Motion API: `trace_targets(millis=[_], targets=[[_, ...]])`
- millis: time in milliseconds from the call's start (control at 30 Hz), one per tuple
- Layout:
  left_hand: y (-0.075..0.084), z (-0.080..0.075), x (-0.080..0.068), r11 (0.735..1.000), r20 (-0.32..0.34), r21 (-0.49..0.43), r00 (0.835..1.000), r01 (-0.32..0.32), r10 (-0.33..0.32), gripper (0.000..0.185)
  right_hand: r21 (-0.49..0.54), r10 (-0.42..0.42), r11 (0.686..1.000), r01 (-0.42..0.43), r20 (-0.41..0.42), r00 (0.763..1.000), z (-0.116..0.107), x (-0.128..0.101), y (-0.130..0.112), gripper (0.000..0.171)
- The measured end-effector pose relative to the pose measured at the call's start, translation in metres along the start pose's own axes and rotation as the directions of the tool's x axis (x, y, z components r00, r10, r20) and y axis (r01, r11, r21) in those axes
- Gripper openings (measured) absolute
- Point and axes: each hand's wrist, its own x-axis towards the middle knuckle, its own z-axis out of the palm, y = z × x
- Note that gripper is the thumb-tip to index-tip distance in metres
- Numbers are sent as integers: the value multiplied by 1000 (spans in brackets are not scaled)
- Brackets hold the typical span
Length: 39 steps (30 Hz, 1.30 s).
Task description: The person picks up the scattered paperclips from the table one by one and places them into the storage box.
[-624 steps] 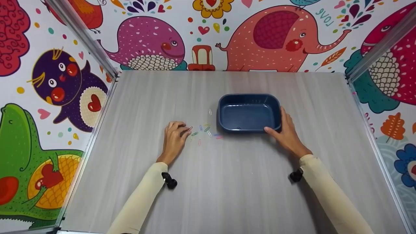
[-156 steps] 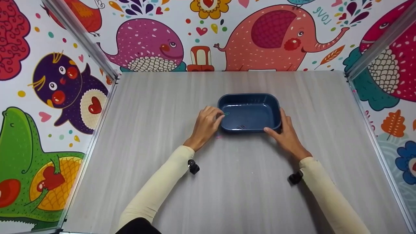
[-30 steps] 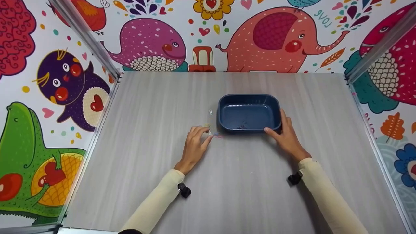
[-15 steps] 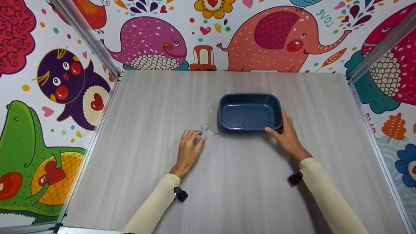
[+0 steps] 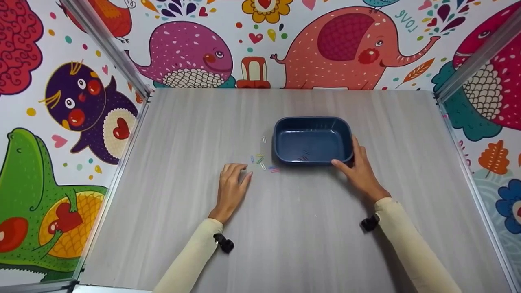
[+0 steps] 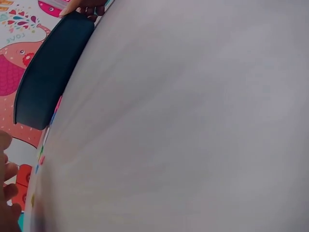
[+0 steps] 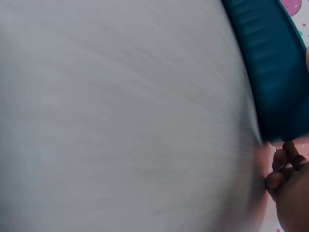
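A dark blue rectangular dish (image 5: 313, 163) stands right of the table's middle. My right hand (image 5: 361, 171) grips its right end, thumb on the front rim and fingers around the side wall. Several paper clips (image 5: 303, 156) lie inside, near the front wall. Left of the dish, more clips are scattered, among them a green paper clip (image 5: 260, 161), a pink paper clip (image 5: 275, 171) and, farther back, a white paper clip (image 5: 263, 139). My left hand (image 5: 231, 189) is just left of this group, thumb and index finger apart, nothing visible between them. The left wrist view shows the dish (image 6: 53, 72) edge-on.
The grey wood-grain table (image 5: 309, 244) has metal frame posts at its back corners, such as the left post (image 5: 110, 49). Walls printed with cartoon animals (image 5: 342, 49) rise behind and at both sides.
Within the last second my left hand has drawn back leftward from the paper clips. Compared with the oldest frame, more clips are in the dish and fewer on the table. My right hand keeps its grip.
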Motion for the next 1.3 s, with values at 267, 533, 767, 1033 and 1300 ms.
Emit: trace_targets(millis=[267,533,767,1033,1300], targets=[[-3,-2,-6,997,0,73,1000,9,-9,23,-5,-19,1000,19,-9,1000,0,1,-1,108],[-6,-6,-8,985,-30,170,999,28,-23,22,9,-23,1000,23,-14,1000,-1,2,-2,108],[-9,-7,-9,968,-18,244,998,58,-55,20,18,-41,999,41,-17,999,-1,1,-1,108],[-12,-9,-11,958,-14,260,993,117,-118,16,15,-26,1000,26,-21,999,0,2,0,109],[-13,-10,-11,955,-5,262,990,136,-139,18,17,-9,1000,9,-5,1000,0,1,0,106]])
